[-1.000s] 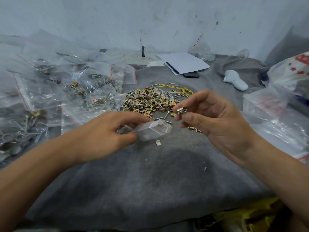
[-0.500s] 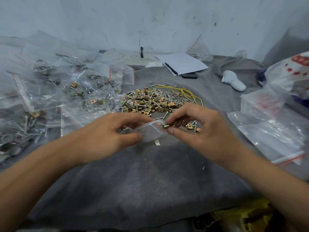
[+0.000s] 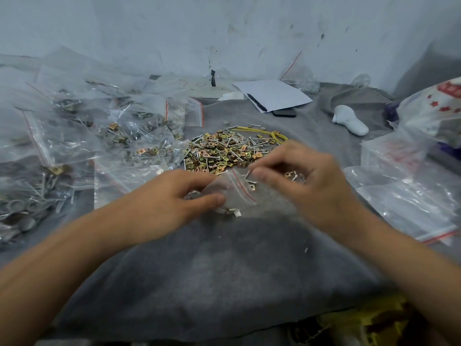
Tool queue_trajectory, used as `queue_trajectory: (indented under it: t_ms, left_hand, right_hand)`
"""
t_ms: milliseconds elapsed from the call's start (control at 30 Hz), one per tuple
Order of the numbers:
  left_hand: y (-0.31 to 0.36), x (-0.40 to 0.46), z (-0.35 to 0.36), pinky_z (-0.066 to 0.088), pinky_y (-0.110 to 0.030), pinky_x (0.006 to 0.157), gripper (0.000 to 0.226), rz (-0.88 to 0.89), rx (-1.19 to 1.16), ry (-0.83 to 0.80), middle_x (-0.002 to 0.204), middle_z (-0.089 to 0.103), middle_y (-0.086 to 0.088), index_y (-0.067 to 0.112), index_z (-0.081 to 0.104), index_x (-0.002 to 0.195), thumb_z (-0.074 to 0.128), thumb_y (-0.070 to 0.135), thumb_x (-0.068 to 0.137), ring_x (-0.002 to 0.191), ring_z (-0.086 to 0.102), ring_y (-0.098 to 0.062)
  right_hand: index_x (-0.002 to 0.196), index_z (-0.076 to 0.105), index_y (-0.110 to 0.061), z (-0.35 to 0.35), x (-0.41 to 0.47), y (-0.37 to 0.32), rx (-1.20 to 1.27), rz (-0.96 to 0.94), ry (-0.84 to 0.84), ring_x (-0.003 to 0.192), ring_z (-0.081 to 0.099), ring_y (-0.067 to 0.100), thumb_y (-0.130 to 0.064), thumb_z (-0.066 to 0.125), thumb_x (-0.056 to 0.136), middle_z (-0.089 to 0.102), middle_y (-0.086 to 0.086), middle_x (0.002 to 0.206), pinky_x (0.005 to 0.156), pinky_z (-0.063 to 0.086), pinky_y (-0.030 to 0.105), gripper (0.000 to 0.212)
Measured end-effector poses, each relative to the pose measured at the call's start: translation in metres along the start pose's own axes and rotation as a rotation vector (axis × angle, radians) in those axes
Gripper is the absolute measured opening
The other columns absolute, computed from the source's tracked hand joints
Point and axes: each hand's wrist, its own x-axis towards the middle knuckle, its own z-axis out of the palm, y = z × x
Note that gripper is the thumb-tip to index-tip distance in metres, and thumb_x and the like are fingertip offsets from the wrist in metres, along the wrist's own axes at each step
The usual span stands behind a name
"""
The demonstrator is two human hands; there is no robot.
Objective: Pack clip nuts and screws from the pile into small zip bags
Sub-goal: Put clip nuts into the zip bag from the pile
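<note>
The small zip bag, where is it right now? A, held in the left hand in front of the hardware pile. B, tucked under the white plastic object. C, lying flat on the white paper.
A: the left hand pinches the small zip bag just in front of the pile, while the right hand works at its red-striped mouth.

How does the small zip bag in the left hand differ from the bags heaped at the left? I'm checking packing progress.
The small zip bag is pinched off the cloth by the left hand; the heaped bags lie flat on the table. The small zip bag looks nearly empty; the heaped bags hold screws and clip nuts. It is also much smaller than they are. Both are clear plastic with a red strip near the mouth.
</note>
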Motion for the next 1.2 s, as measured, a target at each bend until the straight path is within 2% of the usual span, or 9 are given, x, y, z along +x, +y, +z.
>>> queue_trajectory:
  t_ms: [100, 200, 333, 500, 667, 800, 900, 1067, 1200]
  left_hand:
    - [0.001, 0.001, -0.001, 0.048, -0.044, 0.105, 0.021, -0.031, -0.018, 0.023, 0.115, 0.075, 0.021, 0.035, 0.074, 0.119, 0.061, 0.035, 0.103, 0.111, 0.068, -0.002]
    - [0.002, 0.0, -0.001, 0.049, -0.042, 0.104, 0.021, -0.02, -0.007, 0.022, 0.115, 0.075, 0.021, 0.036, 0.074, 0.119, 0.059, 0.034, 0.104, 0.111, 0.068, -0.002]
    - [0.003, -0.002, 0.003, 0.048, -0.012, 0.074, 0.022, 0.03, -0.087, 0.088, 0.089, 0.073, 0.026, 0.033, 0.075, 0.113, 0.056, 0.026, 0.105, 0.083, 0.066, 0.009]
    - [0.004, 0.001, 0.008, 0.051, -0.037, 0.099, 0.023, 0.062, -0.128, 0.281, 0.116, 0.075, 0.01, 0.029, 0.075, 0.119, 0.057, 0.034, 0.105, 0.112, 0.068, -0.009]
    - [0.006, 0.0, 0.024, 0.045, -0.026, 0.106, 0.04, 0.121, 0.153, 0.021, 0.127, 0.066, 0.02, 0.028, 0.072, 0.13, 0.05, 0.044, 0.1, 0.123, 0.059, 0.002]
    - [0.004, 0.002, 0.019, 0.049, -0.033, 0.092, 0.032, 0.102, 0.101, 0.128, 0.103, 0.069, 0.012, 0.025, 0.072, 0.107, 0.045, 0.042, 0.109, 0.102, 0.065, -0.007]
    - [0.001, 0.001, 0.015, 0.049, -0.046, 0.085, 0.041, 0.046, 0.166, 0.16, 0.095, 0.068, 0.003, 0.013, 0.069, 0.1, 0.042, 0.044, 0.106, 0.094, 0.065, -0.017]
    - [0.002, -0.001, 0.012, 0.05, -0.044, 0.075, 0.036, 0.001, 0.162, 0.166, 0.078, 0.06, 0.005, 0.01, 0.068, 0.095, 0.048, 0.037, 0.106, 0.074, 0.058, -0.009]
    - [0.002, 0.0, 0.007, 0.049, -0.044, 0.078, 0.041, -0.042, 0.152, 0.194, 0.083, 0.063, 0.002, 0.012, 0.068, 0.091, 0.046, 0.043, 0.105, 0.081, 0.062, -0.013]
  right_hand:
    - [0.097, 0.079, -0.025, -0.038, 0.011, 0.011, 0.056, 0.138, 0.107, 0.076, 0.068, 0.021, -0.034, 0.078, 0.092, 0.076, 0.001, 0.087, 0.069, 0.053, 0.032, 0.01]
    - [0.086, 0.078, -0.033, -0.071, 0.005, 0.031, -0.243, 0.258, -0.103, 0.064, 0.06, 0.001, -0.031, 0.082, 0.088, 0.073, -0.009, 0.075, 0.062, 0.046, 0.013, 0.004]
    - [0.085, 0.079, -0.037, -0.076, -0.008, 0.04, -0.468, 0.423, -0.336, 0.07, 0.068, 0.0, -0.038, 0.089, 0.077, 0.073, -0.02, 0.075, 0.066, 0.053, 0.019, 0.012]
    - [0.083, 0.08, -0.034, -0.067, -0.003, 0.044, -0.537, 0.415, -0.329, 0.07, 0.063, -0.013, -0.034, 0.089, 0.08, 0.07, -0.029, 0.072, 0.063, 0.045, 0.007, 0.009]
    - [0.08, 0.078, -0.032, -0.067, -0.002, 0.047, -0.612, 0.392, -0.347, 0.07, 0.063, -0.012, -0.03, 0.085, 0.083, 0.069, -0.021, 0.068, 0.062, 0.046, 0.009, 0.008]
    - [0.082, 0.076, -0.03, -0.067, 0.001, 0.047, -0.4, 0.313, -0.14, 0.07, 0.066, 0.003, -0.03, 0.085, 0.083, 0.07, -0.014, 0.074, 0.064, 0.05, 0.015, 0.009]
    - [0.085, 0.078, -0.026, -0.057, 0.006, 0.043, -0.384, 0.196, -0.217, 0.074, 0.064, 0.006, -0.022, 0.088, 0.081, 0.068, -0.01, 0.08, 0.067, 0.051, 0.017, 0.012]
    - [0.087, 0.078, -0.026, -0.042, 0.0, 0.049, -0.429, 0.325, -0.247, 0.073, 0.062, 0.006, -0.023, 0.086, 0.084, 0.068, -0.008, 0.082, 0.067, 0.048, 0.017, 0.01]
    - [0.089, 0.078, -0.028, -0.042, -0.004, 0.048, -0.465, 0.35, -0.237, 0.076, 0.062, 0.005, -0.02, 0.085, 0.083, 0.066, -0.01, 0.081, 0.067, 0.048, 0.015, 0.011]
